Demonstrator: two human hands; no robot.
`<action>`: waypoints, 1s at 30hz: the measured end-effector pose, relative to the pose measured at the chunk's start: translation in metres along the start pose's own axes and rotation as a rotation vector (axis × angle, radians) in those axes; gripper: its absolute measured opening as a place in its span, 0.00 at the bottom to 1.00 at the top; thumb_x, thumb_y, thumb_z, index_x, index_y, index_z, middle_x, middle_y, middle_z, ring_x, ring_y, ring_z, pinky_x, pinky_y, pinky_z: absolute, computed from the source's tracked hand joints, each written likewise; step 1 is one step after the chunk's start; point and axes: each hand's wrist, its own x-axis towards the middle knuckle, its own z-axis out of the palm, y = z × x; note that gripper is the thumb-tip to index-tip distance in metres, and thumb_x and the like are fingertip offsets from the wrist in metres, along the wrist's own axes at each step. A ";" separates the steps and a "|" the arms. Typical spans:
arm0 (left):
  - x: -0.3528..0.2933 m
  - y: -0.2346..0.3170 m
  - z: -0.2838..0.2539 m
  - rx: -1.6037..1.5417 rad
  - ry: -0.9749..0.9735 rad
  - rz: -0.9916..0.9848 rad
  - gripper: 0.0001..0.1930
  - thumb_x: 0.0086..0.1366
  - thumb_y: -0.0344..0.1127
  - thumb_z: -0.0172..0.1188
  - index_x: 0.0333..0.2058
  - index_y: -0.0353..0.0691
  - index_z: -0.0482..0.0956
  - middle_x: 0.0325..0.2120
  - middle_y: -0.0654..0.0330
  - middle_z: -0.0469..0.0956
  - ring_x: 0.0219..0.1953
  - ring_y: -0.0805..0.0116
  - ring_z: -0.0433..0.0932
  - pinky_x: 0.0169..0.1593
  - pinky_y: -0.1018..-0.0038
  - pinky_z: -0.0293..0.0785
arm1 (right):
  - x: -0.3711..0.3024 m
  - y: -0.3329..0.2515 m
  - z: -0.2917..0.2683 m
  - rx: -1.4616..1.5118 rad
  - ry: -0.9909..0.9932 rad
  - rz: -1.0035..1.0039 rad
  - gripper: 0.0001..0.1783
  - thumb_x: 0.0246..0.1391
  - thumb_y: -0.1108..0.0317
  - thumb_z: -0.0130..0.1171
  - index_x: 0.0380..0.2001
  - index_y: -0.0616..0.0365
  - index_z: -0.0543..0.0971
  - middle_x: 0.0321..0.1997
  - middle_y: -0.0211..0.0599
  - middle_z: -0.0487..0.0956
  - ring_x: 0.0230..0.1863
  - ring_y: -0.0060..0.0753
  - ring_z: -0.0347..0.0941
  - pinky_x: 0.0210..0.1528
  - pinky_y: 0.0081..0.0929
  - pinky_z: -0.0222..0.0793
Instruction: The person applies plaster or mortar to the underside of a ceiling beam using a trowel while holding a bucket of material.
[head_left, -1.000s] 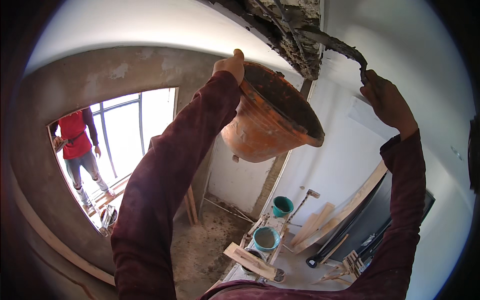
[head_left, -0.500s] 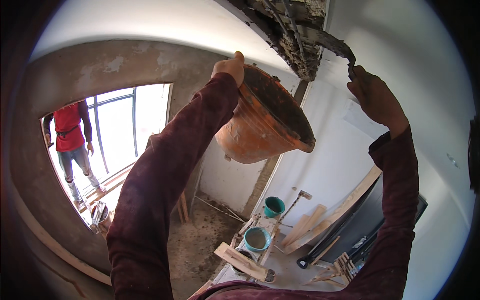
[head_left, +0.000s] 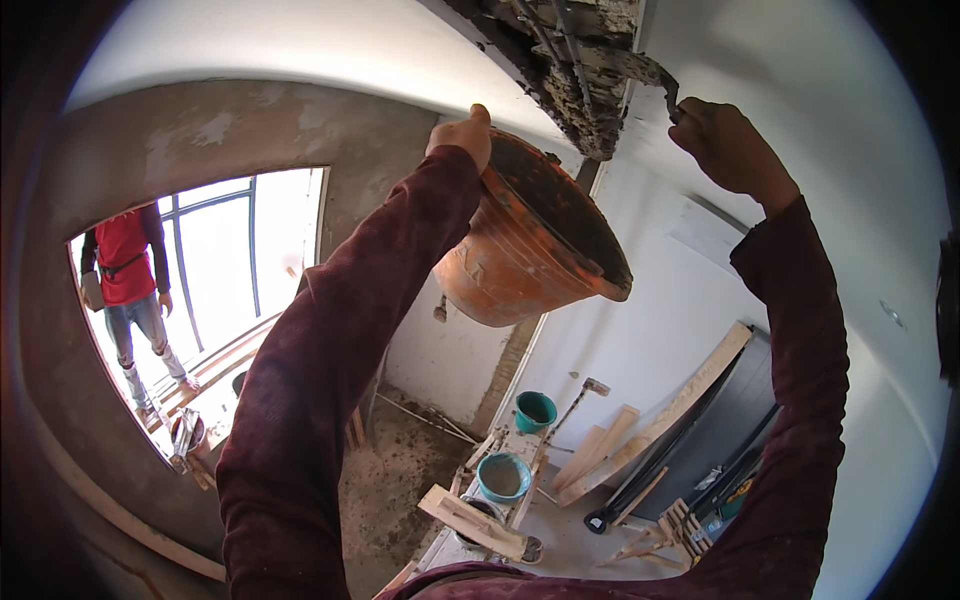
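Overhead, the right hand (head_left: 735,150) clasps a trowel (head_left: 648,70), its blade running up-left to the beam (head_left: 592,125); the left hand (head_left: 462,138) grips the bucket (head_left: 520,265) by its rim, mouth tilted rightward between the hands

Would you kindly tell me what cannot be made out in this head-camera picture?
In the head view:
Trowel: its handle is mostly hidden inside the right hand; its far end blends into the rough overhead patch.
Orange bucket: its contents are unclear, the inside being in shadow.
Co-worker: the head is hidden by the wall.
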 end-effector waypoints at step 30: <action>-0.020 0.058 -0.020 0.365 -0.079 0.180 0.22 0.71 0.36 0.35 0.61 0.38 0.59 0.53 0.40 0.74 0.57 0.40 0.71 0.60 0.56 0.69 | -0.046 -0.016 -0.001 0.094 0.160 0.123 0.11 0.54 0.63 0.57 0.36 0.60 0.77 0.28 0.51 0.78 0.35 0.57 0.75 0.38 0.45 0.72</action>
